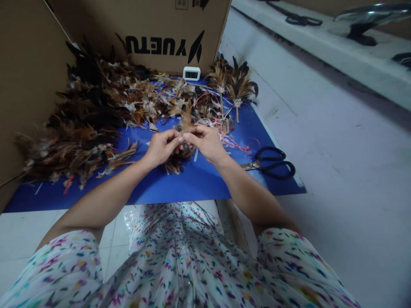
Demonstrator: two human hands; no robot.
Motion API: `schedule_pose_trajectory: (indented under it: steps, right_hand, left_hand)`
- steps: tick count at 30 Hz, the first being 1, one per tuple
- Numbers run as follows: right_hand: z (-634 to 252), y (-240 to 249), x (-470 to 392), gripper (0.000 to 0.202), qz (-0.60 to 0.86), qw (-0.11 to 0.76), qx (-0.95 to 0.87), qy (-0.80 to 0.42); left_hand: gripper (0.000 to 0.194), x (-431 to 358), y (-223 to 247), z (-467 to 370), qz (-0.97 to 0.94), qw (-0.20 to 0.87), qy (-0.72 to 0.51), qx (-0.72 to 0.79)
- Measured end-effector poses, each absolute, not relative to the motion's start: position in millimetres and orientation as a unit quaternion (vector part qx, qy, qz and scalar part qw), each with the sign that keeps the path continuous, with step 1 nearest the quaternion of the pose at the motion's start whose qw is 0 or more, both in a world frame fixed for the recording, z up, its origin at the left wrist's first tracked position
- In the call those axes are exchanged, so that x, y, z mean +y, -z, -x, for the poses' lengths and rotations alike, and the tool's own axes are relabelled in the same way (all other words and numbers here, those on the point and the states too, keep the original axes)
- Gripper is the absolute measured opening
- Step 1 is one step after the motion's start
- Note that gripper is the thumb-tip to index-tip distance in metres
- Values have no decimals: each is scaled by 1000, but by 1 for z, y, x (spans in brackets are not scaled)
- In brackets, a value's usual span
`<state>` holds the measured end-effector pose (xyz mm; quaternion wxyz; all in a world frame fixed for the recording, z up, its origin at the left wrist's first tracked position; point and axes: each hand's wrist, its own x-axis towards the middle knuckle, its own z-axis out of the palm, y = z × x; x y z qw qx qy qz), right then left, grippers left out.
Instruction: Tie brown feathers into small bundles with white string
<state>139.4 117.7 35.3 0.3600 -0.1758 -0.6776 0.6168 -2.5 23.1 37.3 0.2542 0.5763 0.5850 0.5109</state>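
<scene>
Over the blue tabletop (144, 190), my left hand (163, 146) and my right hand (207, 140) meet with thumbs and fingertips pinched together. Between them is a small bunch of brown feathers (186, 122), its fluffy tips pointing away from me. Both hands appear closed on its base; the exact grip is hidden by the fingers. Just below the hands, darker feathers (175, 164) lie on the table. Pink and white strings (233, 141) are spread beside my right hand. Black-handled scissors (272, 164) lie farther right, blades toward my right forearm.
Heaps of brown and black feathers (86, 124) cover the left and back of the table. Two feather bundles (239, 87) lie at the back right. A small white digital clock (192, 74) stands before a cardboard box (154, 21). A pale wall (337, 141) borders the right side.
</scene>
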Motion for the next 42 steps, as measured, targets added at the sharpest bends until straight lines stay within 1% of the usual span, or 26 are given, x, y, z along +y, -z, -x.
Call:
schedule_pose_trajectory:
  steps: [6, 11, 17, 21, 25, 31, 38, 42]
  right_hand:
    - [-139, -38, 117, 51, 189, 370, -644, -642]
    - [-139, -39, 116, 49, 184, 362, -634, -658]
    - [-139, -36, 117, 48, 192, 364, -621, -667]
    - [-139, -34, 118, 45, 185, 369, -639, -649]
    - [-139, -35, 119, 45, 164, 391, -650, -630]
    - [-141, -33, 121, 41, 165, 409, -683, -582]
    - [-143, -27, 127, 33, 154, 411, -730, -524]
    - [-143, -29, 128, 36, 153, 394, -724, -545]
  left_hand:
    - [36, 25, -28, 7, -577, 286, -534, 548]
    - [32, 25, -29, 5, -564, 291, -552, 541]
    - [35, 25, -32, 2, -545, 303, -559, 546]
    - [38, 26, -32, 1, -519, 337, -577, 534]
    - [43, 25, -36, -1, -473, 398, -594, 514]
    - [45, 24, -42, -2, -416, 477, -587, 506]
    - [43, 24, -41, 0, -390, 522, -572, 499]
    - [43, 23, -45, -1, -379, 519, -579, 503]
